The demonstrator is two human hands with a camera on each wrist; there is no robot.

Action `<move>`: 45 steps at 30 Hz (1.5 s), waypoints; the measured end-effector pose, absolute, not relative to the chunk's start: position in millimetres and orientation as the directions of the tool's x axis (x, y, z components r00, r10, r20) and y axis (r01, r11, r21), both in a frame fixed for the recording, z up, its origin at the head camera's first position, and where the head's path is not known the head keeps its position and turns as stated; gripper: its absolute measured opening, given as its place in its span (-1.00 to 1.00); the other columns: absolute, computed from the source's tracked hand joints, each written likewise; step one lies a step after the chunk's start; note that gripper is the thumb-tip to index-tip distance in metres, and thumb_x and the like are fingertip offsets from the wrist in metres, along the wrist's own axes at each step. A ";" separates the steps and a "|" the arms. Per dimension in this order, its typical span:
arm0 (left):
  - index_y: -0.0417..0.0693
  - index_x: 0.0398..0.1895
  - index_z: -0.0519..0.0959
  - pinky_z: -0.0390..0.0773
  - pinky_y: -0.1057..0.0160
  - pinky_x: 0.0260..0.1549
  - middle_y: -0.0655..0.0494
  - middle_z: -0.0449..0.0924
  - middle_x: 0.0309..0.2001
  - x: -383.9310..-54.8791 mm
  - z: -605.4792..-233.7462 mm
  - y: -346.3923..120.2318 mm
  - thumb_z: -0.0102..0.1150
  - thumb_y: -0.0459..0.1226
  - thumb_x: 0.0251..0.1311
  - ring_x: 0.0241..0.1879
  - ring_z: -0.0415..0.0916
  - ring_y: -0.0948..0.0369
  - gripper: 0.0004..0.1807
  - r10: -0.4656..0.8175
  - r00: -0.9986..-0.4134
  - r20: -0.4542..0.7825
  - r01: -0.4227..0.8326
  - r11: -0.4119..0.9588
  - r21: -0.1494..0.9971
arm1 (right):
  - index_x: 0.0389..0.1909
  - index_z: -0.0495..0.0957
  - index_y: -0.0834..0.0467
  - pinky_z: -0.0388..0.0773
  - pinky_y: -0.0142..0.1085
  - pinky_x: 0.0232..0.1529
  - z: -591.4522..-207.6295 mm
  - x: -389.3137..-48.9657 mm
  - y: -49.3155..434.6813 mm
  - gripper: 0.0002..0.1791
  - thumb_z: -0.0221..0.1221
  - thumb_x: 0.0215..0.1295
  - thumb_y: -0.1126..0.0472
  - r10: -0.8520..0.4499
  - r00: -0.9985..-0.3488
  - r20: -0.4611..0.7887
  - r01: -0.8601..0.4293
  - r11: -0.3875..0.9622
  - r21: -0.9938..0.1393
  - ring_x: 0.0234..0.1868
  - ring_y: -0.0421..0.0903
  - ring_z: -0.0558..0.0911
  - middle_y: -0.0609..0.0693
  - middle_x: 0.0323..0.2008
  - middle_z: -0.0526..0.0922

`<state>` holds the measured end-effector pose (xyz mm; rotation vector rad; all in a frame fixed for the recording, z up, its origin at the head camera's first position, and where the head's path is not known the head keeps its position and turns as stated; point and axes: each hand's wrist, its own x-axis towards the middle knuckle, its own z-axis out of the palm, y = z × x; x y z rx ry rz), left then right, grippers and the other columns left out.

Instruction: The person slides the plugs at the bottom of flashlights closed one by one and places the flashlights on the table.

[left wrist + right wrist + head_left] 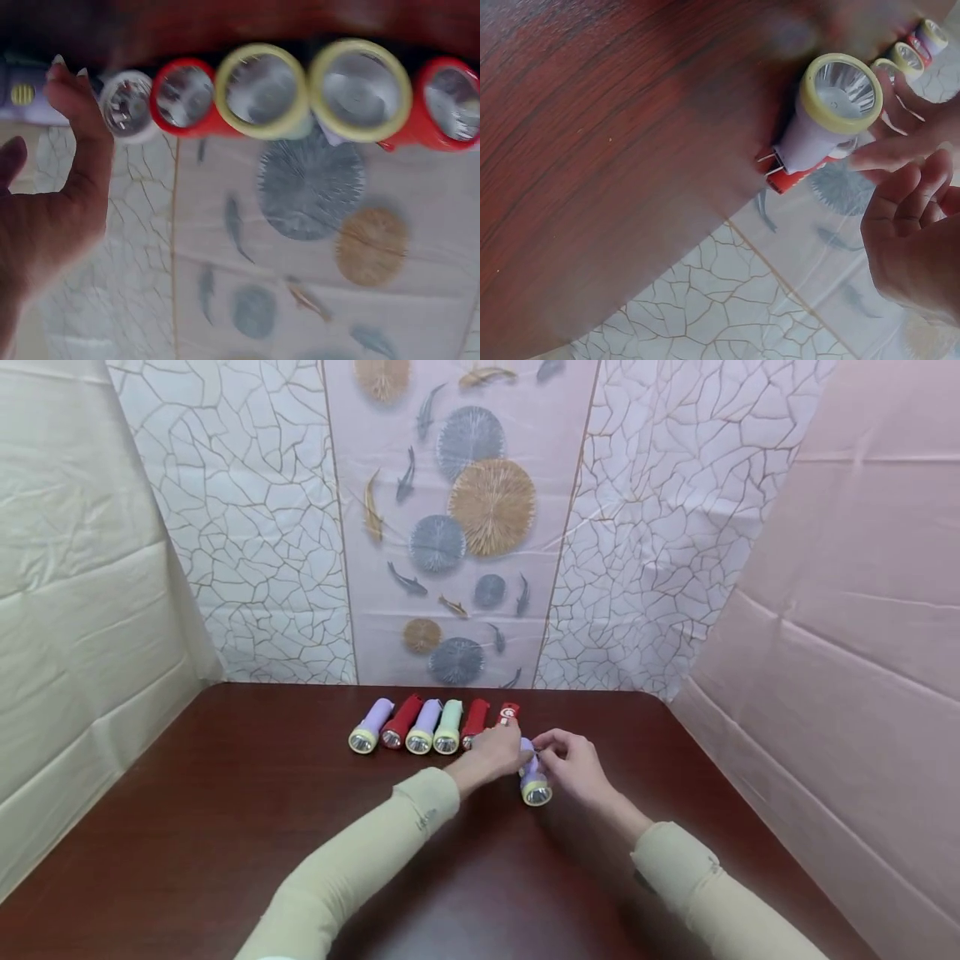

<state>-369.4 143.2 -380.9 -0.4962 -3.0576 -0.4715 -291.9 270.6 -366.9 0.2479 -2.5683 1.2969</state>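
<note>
A lavender flashlight (536,792) with a pale yellow rim points its lens toward me. My left hand (497,752) holds its body, thumb and fingers on either side. In the left wrist view a ribbed yellow switch (23,94) shows on the body. Two thin metal prongs (771,165) stick out from its side near the tail in the right wrist view. Close beside the tail is my right hand (576,766), its fingers loosely bent; the right wrist view shows nothing in them. Whether a fingertip touches the flashlight is hard to tell.
Left of my hands several flashlights stand in a row on the dark red-brown table (225,827): lavender (372,722), red (402,718), lavender (426,722), green (450,722) and red (477,717). A red piece with a white mark (509,712) lies behind my left hand.
</note>
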 end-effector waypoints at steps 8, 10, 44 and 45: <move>-0.12 0.39 0.14 0.57 0.10 -0.32 -0.06 0.64 0.00 -367.5 -395.5 161.9 0.20 -0.02 0.13 -0.13 0.61 -0.01 -0.19 0.212 -0.977 0.034 0.212 0.933 0.291 | -0.15 0.58 0.36 0.43 -0.41 -0.60 -371.0 -289.6 264.5 -0.79 0.08 0.21 0.42 -0.053 -0.955 0.292 -0.270 0.560 -0.783 -0.61 -0.10 0.55 0.28 -0.54 0.63; -0.10 0.35 0.16 0.57 0.13 -0.40 -0.05 0.65 -0.03 -368.1 -394.7 164.4 0.20 -0.06 0.13 -0.21 0.63 0.00 -0.24 0.211 -0.977 0.024 0.207 0.928 0.311 | -0.17 0.59 0.33 0.42 -0.42 -0.61 -371.4 -290.3 265.0 -0.81 0.10 0.22 0.41 -0.044 -0.953 0.300 -0.271 0.566 -0.779 -0.63 -0.09 0.55 0.28 -0.54 0.63; -0.02 0.07 0.38 0.43 0.21 -0.49 0.04 0.58 -0.32 -359.4 -360.1 130.3 0.34 0.03 -0.08 -0.42 0.52 0.12 -0.35 0.383 -0.909 0.164 0.415 0.794 0.444 | 0.08 0.51 0.32 0.58 -0.17 -0.57 -364.4 -293.9 289.1 -0.59 0.00 0.18 0.46 0.035 -0.944 0.328 -0.255 0.553 -0.793 -0.69 0.08 0.55 0.27 -0.55 0.62; -0.01 0.08 0.39 0.43 0.22 -0.50 0.05 0.58 -0.33 -358.7 -358.0 126.6 0.33 0.03 -0.08 -0.43 0.51 0.14 -0.35 0.392 -0.904 0.171 0.426 0.792 0.438 | 0.10 0.50 0.30 0.59 -0.14 -0.56 -363.9 -294.3 288.9 -0.57 0.00 0.18 0.46 0.027 -0.945 0.326 -0.258 0.551 -0.794 -0.68 0.10 0.55 0.28 -0.55 0.62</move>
